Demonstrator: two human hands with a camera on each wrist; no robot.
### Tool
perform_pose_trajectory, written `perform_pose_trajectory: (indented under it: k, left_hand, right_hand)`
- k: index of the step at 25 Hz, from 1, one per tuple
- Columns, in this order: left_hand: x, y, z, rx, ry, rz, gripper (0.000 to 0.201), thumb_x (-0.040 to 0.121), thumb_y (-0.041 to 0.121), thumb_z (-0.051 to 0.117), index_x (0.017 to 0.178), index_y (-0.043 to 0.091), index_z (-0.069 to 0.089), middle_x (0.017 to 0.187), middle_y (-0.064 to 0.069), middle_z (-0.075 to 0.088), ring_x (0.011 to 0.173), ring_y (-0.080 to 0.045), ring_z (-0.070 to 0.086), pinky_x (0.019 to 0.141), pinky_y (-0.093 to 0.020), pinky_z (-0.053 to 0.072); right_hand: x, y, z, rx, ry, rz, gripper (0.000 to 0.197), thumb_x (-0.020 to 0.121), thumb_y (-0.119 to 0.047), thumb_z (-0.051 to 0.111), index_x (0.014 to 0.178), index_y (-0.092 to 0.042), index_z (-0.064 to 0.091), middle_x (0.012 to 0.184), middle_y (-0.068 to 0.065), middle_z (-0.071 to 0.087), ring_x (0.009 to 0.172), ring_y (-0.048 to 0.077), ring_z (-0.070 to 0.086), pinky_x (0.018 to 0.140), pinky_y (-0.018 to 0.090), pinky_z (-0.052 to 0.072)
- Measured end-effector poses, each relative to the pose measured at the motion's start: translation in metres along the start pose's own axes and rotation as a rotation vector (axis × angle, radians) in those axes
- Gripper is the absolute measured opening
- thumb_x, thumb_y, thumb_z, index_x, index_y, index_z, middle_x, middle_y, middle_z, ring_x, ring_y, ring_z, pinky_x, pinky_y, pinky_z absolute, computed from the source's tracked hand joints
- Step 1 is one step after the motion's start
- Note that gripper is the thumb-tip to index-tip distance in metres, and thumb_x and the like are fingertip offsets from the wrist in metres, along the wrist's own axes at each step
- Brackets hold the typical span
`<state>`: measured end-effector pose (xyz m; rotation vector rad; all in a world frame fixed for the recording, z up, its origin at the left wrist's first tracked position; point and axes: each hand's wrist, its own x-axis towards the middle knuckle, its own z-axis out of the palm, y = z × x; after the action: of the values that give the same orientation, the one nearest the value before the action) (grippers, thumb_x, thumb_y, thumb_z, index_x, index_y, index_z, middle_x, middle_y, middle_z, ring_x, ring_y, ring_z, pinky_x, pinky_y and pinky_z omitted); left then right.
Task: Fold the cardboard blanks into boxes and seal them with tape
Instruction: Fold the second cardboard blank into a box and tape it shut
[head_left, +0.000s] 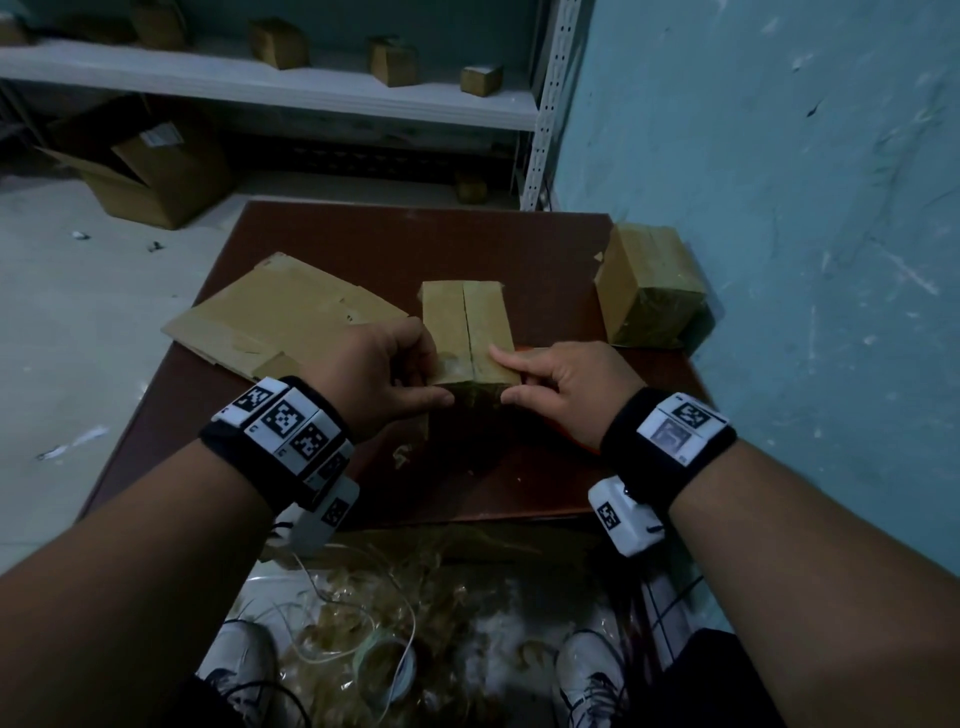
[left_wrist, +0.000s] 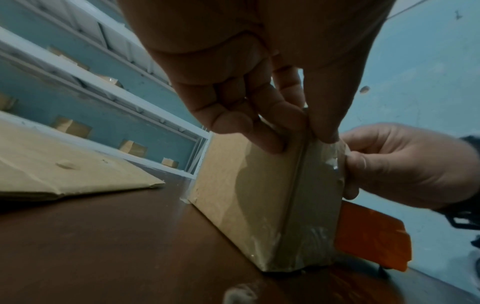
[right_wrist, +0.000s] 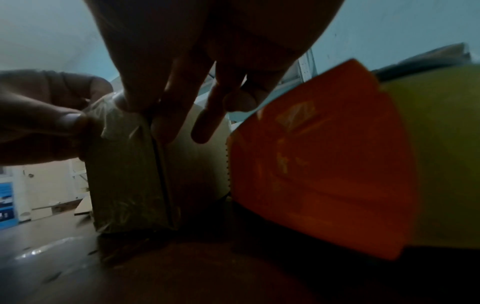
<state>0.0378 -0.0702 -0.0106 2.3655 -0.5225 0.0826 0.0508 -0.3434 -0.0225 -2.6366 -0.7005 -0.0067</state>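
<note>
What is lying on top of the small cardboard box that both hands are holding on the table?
On the small brown cardboard box lie both hands' fingers: left hand, right hand. Crinkled clear tape wraps its near top edge. The centre seam farther back looks bare; under the fingers is hidden.

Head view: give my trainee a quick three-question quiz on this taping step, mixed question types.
1. True or false: the flaps on top of the box between the hands meet along a seam that shows.
2. Which hand's index finger lies on the box top? A) left hand B) right hand
3. Fill in: the orange tape dispenser stands beside the person's ____ hand.

Key: 1 true; 2 B; 3 right
</note>
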Motion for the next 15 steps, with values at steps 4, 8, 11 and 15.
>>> perform_pose_trajectory:
  k: [4, 8, 11, 15]
  left_hand:
    - [0.001, 0.004, 0.003, 0.035, 0.058, 0.024, 0.037, 0.069, 0.025, 0.094, 0.084, 0.021, 0.060, 0.070, 0.009, 0.060, 0.062, -0.003, 0.053, 0.057, -0.011, 0.043]
    - [-0.001, 0.002, 0.006, 0.049, 0.061, 0.001, 0.042, 0.070, 0.044, 0.090, 0.086, 0.020, 0.059, 0.068, 0.007, 0.059, 0.059, -0.005, 0.052, 0.055, -0.013, 0.041]
    - [0.001, 0.002, 0.011, 0.076, 0.118, 0.051, 0.037, 0.077, 0.046, 0.084, 0.082, 0.022, 0.057, 0.065, 0.009, 0.055, 0.057, -0.004, 0.048, 0.050, -0.014, 0.034]
    - [0.006, 0.000, 0.012, 0.108, 0.114, 0.083, 0.039, 0.074, 0.043, 0.087, 0.080, 0.023, 0.054, 0.061, 0.014, 0.049, 0.055, 0.001, 0.044, 0.051, -0.019, 0.030]
  right_hand:
    - [-0.001, -0.011, 0.004, -0.043, 0.056, -0.015, 0.053, 0.099, -0.049, 0.064, 0.149, -0.036, 0.053, 0.128, 0.000, 0.073, 0.118, 0.016, 0.066, 0.096, 0.018, 0.041]
    - [0.000, -0.028, 0.009, -0.024, 0.146, -0.010, 0.052, 0.100, -0.054, 0.058, 0.143, -0.025, 0.063, 0.128, 0.003, 0.074, 0.117, 0.020, 0.068, 0.098, 0.028, 0.050]
    - [0.000, -0.034, 0.012, -0.043, 0.185, -0.015, 0.051, 0.100, -0.051, 0.059, 0.139, -0.019, 0.066, 0.120, 0.004, 0.076, 0.109, 0.023, 0.071, 0.092, 0.031, 0.053]
    - [0.004, -0.038, 0.006, -0.071, 0.065, 0.037, 0.052, 0.100, -0.046, 0.062, 0.144, -0.018, 0.060, 0.123, 0.006, 0.074, 0.112, 0.026, 0.068, 0.096, 0.035, 0.052]
